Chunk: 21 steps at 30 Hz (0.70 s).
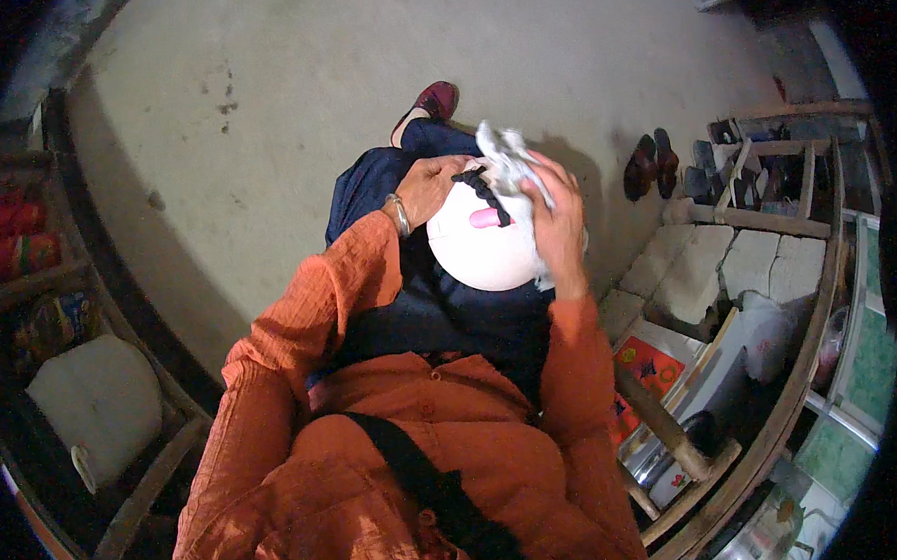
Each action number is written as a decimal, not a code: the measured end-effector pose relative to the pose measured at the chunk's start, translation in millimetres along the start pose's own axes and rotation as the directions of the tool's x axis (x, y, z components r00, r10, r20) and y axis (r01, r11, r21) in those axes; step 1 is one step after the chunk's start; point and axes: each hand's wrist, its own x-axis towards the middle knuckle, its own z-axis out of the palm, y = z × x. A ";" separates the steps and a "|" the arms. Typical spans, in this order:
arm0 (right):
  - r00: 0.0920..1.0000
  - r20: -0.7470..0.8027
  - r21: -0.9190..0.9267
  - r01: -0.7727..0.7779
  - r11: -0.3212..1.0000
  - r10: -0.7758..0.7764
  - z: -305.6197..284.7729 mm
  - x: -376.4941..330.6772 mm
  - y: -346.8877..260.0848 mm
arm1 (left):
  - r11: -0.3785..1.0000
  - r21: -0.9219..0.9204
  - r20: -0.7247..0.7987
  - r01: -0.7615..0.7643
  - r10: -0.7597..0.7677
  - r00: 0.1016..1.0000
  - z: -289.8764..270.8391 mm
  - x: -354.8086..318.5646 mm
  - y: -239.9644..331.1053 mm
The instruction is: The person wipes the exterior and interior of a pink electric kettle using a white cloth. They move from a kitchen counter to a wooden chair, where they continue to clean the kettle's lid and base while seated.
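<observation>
A smooth white dome-shaped thing [476,257], much like a helmet, rests on my lap over dark blue trousers. It bears a pink oblong piece [485,218] and a black braided strip [477,186]. My left hand [429,189], with a silver bracelet on the wrist, grips its far left edge, fingers curled and partly hidden. On the dome's right side my right hand [562,215] is closed on a crumpled grey-white cloth [504,160], which lies against the surface and sticks up past the far edge.
Wooden frames flank me. The left one [162,358] holds red bundles [15,214] and a pale rounded panel [99,405]. On the right lie white blocks [693,269], a red printed sheet [647,366] and a wooden pole [665,426]. Dark shoes [652,165] stand on the concrete floor [251,118].
</observation>
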 end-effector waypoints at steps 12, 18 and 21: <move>0.992 0.072 0.216 -0.117 0.969 0.104 10.8 10.0 14.9 | 0.893 -0.449 -0.453 0.007 -0.234 0.860 67.1 -77.5 -0.1; 0.985 -0.167 -0.051 -0.047 0.998 0.038 5.1 -50.8 -6.3 | 0.901 -0.430 -0.408 0.060 -0.253 0.877 43.2 -55.0 13.2; 0.980 -0.194 -0.115 0.030 0.993 -0.052 7.8 -59.3 -22.1 | 0.878 -0.474 -0.253 0.070 -0.212 0.944 23.1 -50.9 1.5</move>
